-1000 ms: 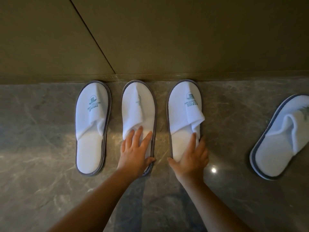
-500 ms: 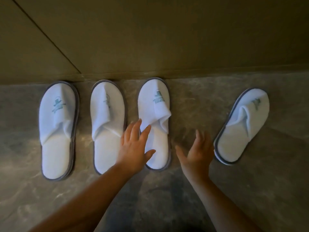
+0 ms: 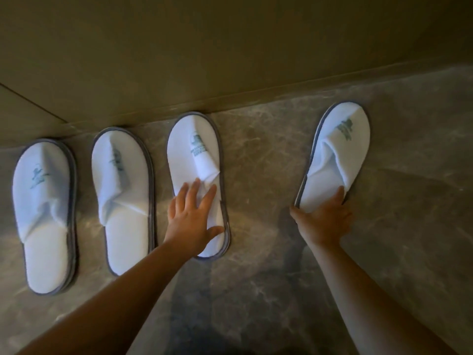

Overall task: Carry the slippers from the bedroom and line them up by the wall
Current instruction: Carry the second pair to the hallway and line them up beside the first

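**Both arms stretched out, hands down**

We reach both bare forearms toward the far side. Our left hand lies flat on the third slipper, fingers straight and spread, thumb out to the right. Our right hand spans the heel of the far-right slipper, thumb hooked on its left edge, fingers bent round its right edge.

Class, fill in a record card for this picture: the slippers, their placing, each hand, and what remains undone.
Slippers: four, white, grey edging, printed logo
In line: first slipper, second slipper, third slipper, toes at the wall
Out of line: fourth slipper, apart to the right, tilted
Left hand: flat on third slipper
Right hand: holds fourth slipper's heel
Undone: fourth slipper not yet in the row
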